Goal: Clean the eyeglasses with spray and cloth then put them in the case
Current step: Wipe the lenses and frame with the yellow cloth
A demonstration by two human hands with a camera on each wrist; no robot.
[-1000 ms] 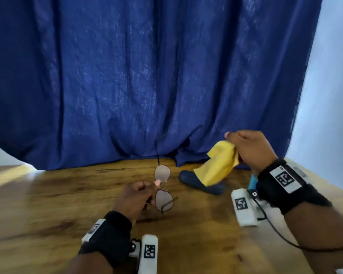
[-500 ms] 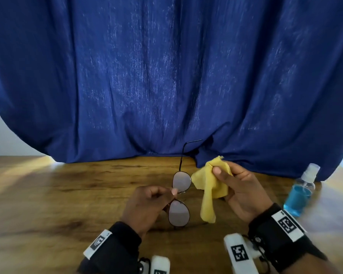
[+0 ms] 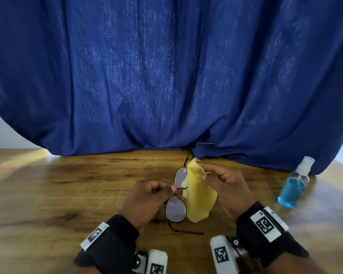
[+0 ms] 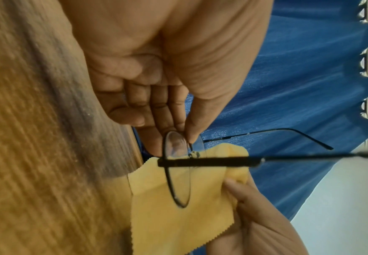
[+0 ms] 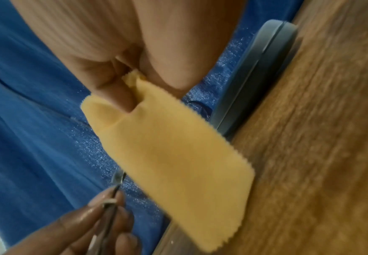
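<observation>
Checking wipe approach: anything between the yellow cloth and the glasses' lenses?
Nothing visible. The right hand pinches the yellow microfibre cloth right beside the thin black wire-frame eyeglasses, held at the bridge by the left hand.

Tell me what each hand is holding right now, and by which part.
The left hand pinches the eyeglasses at the bridge between the lenses. The right hand pinches the yellow cloth by its top edge; the rest hangs loose.
</observation>
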